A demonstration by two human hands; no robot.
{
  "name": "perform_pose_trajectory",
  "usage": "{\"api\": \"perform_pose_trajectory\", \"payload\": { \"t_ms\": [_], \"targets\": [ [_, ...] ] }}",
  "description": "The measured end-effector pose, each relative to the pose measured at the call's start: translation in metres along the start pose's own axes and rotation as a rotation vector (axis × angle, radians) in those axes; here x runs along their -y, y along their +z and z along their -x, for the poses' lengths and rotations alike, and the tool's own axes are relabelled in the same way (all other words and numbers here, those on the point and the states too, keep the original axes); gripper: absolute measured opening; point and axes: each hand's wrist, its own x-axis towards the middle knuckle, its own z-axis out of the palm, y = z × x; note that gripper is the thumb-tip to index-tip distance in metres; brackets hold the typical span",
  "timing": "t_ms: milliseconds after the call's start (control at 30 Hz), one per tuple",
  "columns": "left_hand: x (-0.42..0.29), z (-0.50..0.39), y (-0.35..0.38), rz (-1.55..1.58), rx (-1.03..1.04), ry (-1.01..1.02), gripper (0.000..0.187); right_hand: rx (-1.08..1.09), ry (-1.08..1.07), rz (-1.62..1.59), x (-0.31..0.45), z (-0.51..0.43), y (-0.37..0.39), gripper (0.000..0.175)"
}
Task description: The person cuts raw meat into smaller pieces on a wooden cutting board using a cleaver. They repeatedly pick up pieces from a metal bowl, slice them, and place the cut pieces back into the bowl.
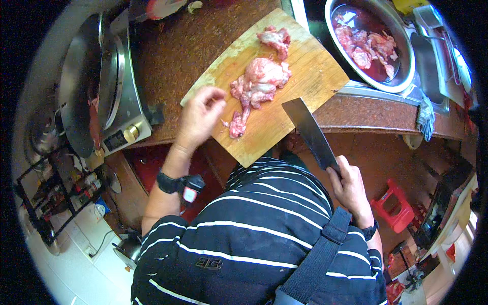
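A raw poultry leg piece point(261, 80) lies on a wooden cutting board point(312, 76), its bony end towards me. Above it on the board is a smaller raw meat piece point(277, 40). My left hand point(204, 114) is over the board's left edge beside the leg, fingers curled, with nothing visible in them. My right hand point(349, 187) grips the handle of a cleaver point(312, 133), whose blade tip reaches over the board's lower right edge.
At the upper right, a metal basin point(410, 72) holds raw meat in reddish liquid. A blue-grey cloth point(426, 116) hangs over the counter edge. On the left stands a cooktop point(139, 131) with a wok point(78, 87). A red plastic stool point(394, 206) is on the floor.
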Motion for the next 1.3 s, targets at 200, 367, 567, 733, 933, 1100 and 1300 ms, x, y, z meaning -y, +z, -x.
{"api": "perform_pose_trajectory", "payload": {
  "t_ms": [200,367,567,733,933,1100,1300],
  "targets": [
    [0.013,0.034,0.055,-0.232,-0.115,-0.002,0.014,0.081,-0.091,0.056,-0.003,-0.004,0.003,0.016],
    [0.014,0.041,0.056,-0.307,-0.034,-0.04,0.018,0.092,-0.142,0.075,-0.005,0.003,0.005,0.016],
    [0.01,0.05,0.041,-0.305,-0.289,0.078,0.018,0.102,-0.124,0.065,-0.01,0.013,0.004,0.016],
    [0.007,0.019,0.055,-0.236,-0.232,0.016,0.027,0.08,-0.137,0.057,-0.013,0.016,0.006,0.016],
    [-0.004,0.009,0.078,-0.45,-0.273,0.02,0.014,0.058,-0.123,0.055,-0.013,0.022,0.002,0.016],
    [-0.016,0.023,0.063,-0.536,-0.495,0.336,0.016,0.044,-0.117,0.001,-0.011,0.022,0.001,0.014],
    [-0.008,0.054,0.08,-0.6,-0.347,0.456,0.02,0.087,-0.188,-0.001,-0.008,-0.003,0.013,0.014]
  ]
}}
